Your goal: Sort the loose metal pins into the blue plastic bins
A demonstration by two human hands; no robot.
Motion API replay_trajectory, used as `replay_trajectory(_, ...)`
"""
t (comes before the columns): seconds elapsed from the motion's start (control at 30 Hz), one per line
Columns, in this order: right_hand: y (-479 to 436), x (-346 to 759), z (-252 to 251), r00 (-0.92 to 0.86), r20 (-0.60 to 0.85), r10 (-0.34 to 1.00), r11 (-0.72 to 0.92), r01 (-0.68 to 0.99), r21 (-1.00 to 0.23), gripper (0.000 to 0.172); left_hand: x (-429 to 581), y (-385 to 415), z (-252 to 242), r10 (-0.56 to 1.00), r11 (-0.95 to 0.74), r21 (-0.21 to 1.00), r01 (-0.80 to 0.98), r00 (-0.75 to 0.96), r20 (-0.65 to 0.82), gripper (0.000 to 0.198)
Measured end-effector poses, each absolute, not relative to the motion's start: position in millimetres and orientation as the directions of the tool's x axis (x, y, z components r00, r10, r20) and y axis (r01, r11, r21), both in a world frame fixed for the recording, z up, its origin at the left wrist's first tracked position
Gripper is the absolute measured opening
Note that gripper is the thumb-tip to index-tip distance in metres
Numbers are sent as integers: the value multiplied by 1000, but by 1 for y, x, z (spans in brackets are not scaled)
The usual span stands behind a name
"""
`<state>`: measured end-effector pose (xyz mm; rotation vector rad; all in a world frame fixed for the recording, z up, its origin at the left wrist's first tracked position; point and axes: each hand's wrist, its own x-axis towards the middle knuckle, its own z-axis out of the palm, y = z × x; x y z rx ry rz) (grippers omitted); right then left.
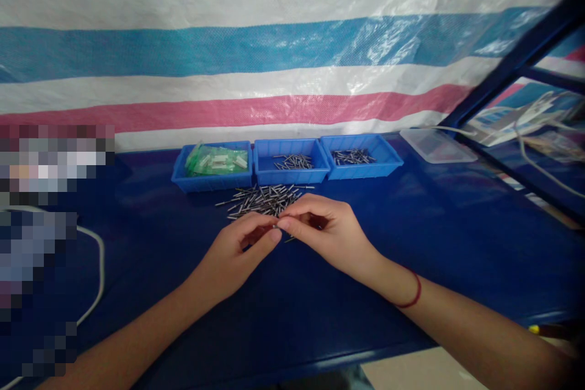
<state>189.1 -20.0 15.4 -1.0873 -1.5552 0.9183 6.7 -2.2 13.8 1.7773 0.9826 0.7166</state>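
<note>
From where I stand, both hands meet over the blue table (439,244); the fingers of the left hand (231,256) and the right hand (338,234) are pinched together on a small metal piece (275,227), mostly hidden between their tips; something so slim presumably leaves room for nothing but a fingertip hold.

Just past them at twelve o'clock lies a loose pile of metal pins (262,200), likely spread there for easy picking; behind it three blue bins stand side by side, probably to keep kinds apart within reach; the left bin (212,183), at eleven, holds a green plastic bag (201,161) with white pieces; the middle bin (292,177), at twelve, and the right bin (365,170), at one, hold similar pins; a clear plastic lid (439,147) lies at two; I can read no brand, label or writing anywhere.
</note>
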Motion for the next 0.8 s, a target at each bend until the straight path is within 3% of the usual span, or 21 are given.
replay_trajectory(0.3,-16,193,11,-207,365,908,415,311,-855,12,3,1,8,914,-289,908,303,370,167,13)
replay_trajectory(0.47,-12,193,8,-266,319,910,398,337,-853,16,1,0,7,897,-336,866,371,405,175,20)
replay_trajectory(0.57,-4,199,7,-89,206,974,221,214,-951,20,-1,-1,8,863,-429,780,456,461,205,34)
replay_trajectory(0.63,5,208,8,96,121,988,115,62,-991,24,-1,-1,9,807,-540,673,506,539,243,32)
replay_trajectory(0.8,28,239,12,375,-70,924,62,-330,-942,31,0,1,6,596,-788,388,478,750,287,20)
